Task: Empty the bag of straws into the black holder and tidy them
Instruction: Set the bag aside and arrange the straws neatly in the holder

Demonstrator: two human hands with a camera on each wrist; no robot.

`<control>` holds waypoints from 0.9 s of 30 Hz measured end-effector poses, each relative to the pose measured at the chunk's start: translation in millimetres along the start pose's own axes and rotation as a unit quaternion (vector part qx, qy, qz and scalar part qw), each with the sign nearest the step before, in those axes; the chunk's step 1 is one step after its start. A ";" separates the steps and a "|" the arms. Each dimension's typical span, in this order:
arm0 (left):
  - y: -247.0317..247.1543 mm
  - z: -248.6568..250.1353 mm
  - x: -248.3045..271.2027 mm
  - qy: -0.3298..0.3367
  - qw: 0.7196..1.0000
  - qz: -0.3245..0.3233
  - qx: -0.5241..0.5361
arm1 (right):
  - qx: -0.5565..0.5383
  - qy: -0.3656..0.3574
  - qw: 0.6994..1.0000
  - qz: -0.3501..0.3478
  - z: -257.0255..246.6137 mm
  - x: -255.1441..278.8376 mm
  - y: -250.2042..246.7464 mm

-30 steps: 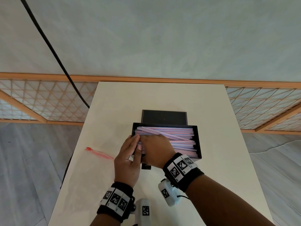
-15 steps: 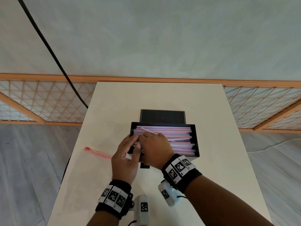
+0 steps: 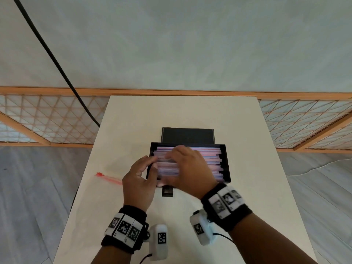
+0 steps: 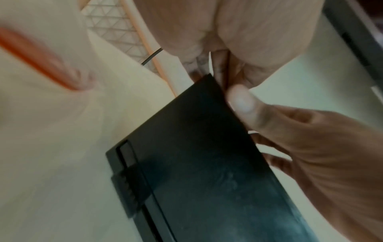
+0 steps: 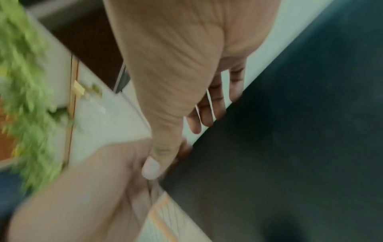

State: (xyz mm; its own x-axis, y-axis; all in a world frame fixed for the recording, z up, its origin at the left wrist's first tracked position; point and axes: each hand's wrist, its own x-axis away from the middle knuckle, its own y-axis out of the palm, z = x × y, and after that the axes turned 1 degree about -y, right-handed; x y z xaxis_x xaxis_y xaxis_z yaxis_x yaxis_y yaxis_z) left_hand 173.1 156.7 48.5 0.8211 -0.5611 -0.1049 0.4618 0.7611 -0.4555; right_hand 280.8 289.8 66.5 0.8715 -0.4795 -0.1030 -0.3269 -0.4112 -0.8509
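The black holder (image 3: 225, 164) sits mid-table with its lid (image 3: 187, 135) folded open behind it. Pink and purple straws (image 3: 209, 159) fill it lengthwise. My right hand (image 3: 188, 168) lies flat over the left half of the straws, fingers reaching toward the far wall and thumb (image 5: 151, 168) against the holder's near left corner. My left hand (image 3: 142, 178) is beside it, its straight fingers (image 3: 151, 161) against the holder's left end. The emptied clear bag with a red zip strip (image 3: 108, 179) lies on the table to the left.
The cream table (image 3: 247, 130) has bare surface right of and beyond the holder. A black cable (image 3: 57, 60) hangs at the far left. A wooden lattice screen (image 3: 47, 121) stands behind the table, with grey floor on both sides.
My right hand has spread farther across the straws toward the far wall. The straws that crossed at an angle now lie parallel. My left hand stays at the holder's left end.
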 end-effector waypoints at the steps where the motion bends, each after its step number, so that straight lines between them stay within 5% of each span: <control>1: -3.9 2.4 -3.9 0.021 0.999 -0.018 -0.031 | -0.021 0.014 0.999 0.020 7.4 4.5 -10.3; 3: -12.5 8.4 -14.4 0.066 0.990 -0.093 -0.078 | 0.002 0.051 0.999 0.017 24.1 12.2 -35.0; 6: -20.1 24.2 -35.8 0.093 0.960 -0.226 -0.139 | 0.103 0.108 0.985 -0.085 41.2 17.3 -64.2; 11: -9.8 51.4 -66.2 0.109 0.854 -0.365 -0.355 | 0.151 0.103 0.968 -0.172 47.0 10.6 -62.8; 18: 0.1 74.2 -77.3 0.166 0.760 -0.385 -0.497 | 0.191 0.108 0.953 -0.210 47.8 1.2 -46.4; 23: 8.3 67.3 -71.7 0.182 0.734 -0.389 -0.526 | 0.200 0.104 0.953 -0.200 53.8 1.3 -43.5; 27: 15.7 58.0 -73.1 0.128 0.719 -0.426 -0.533 | 0.204 0.105 0.951 -0.209 60.2 1.6 -36.2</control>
State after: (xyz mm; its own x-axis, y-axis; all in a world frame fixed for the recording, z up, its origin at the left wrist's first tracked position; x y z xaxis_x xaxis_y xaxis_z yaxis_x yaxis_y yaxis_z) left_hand 139.8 228.6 100.3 0.2404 -0.8218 0.5166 0.1281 -0.5008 -0.8561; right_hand 316.0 350.5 66.1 0.7878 -0.5017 0.3574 0.2386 -0.2864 -0.9279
